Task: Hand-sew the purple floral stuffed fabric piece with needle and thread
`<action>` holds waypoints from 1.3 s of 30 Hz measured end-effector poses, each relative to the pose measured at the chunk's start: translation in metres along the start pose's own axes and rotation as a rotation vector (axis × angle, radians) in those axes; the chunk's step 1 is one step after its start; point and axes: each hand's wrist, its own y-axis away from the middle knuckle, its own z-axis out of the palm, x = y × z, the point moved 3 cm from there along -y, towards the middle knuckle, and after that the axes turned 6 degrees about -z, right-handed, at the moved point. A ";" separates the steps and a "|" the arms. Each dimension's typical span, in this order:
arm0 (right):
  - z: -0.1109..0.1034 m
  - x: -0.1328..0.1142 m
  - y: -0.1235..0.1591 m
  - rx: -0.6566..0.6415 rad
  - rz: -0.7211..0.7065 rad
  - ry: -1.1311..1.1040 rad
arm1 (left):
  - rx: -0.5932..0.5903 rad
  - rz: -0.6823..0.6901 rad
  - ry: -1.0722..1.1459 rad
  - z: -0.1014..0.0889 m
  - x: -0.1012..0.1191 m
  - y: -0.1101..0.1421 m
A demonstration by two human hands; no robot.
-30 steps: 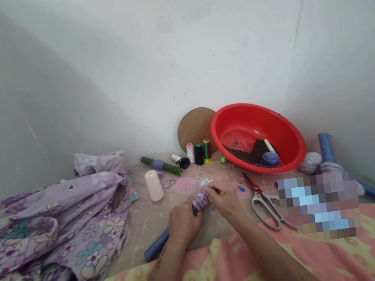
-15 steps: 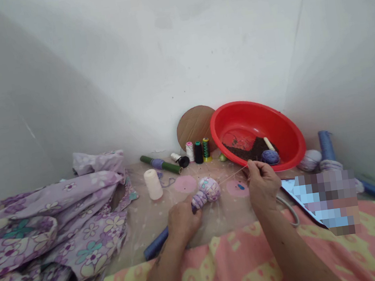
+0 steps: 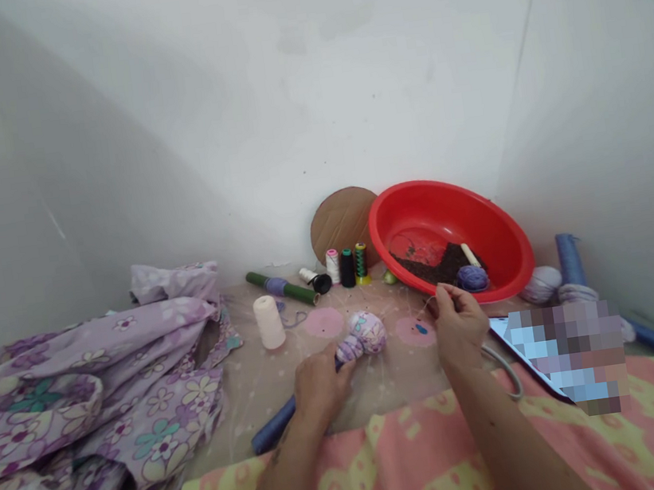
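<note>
My left hand (image 3: 320, 386) is closed around a stick wrapped in blue thread (image 3: 272, 429), whose far end is capped by a round ball of purple flowered cloth (image 3: 366, 333). My right hand (image 3: 456, 323) is held to the right of the ball, fingers pinched on a thin pale thread (image 3: 414, 317) that runs slack back to the cloth ball. Both forearms reach out over a pink and yellow cloth (image 3: 394, 477) across my lap.
A red basin (image 3: 500, 234) with dark scraps and a purple thread ball leans in the corner. Thread spools (image 3: 346, 266), a cream cone (image 3: 268, 323), a green roll (image 3: 282, 288), flowered purple fabric (image 3: 94, 396) at left, scissors handle (image 3: 505, 370) and blue rolls (image 3: 570, 257) at right.
My right hand left the cloth ball and drew the thread out to the right, then eased slightly back so the thread hangs slack. The left hand stayed on the stick.
</note>
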 end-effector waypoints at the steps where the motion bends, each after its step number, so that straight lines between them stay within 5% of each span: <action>1: 0.001 -0.002 0.002 -0.004 -0.009 -0.009 | 0.003 0.005 0.006 0.000 0.000 0.000; 8: 0.018 -0.020 0.027 -0.192 -0.072 0.006 | 0.060 -0.086 -0.005 -0.005 0.000 0.001; 18: 0.055 -0.010 0.090 -0.846 -0.089 0.059 | 0.089 -0.121 -0.027 0.000 -0.009 -0.005; 39: 0.053 -0.008 0.099 -1.062 -0.037 0.425 | 0.095 -0.124 -0.043 -0.001 -0.015 -0.010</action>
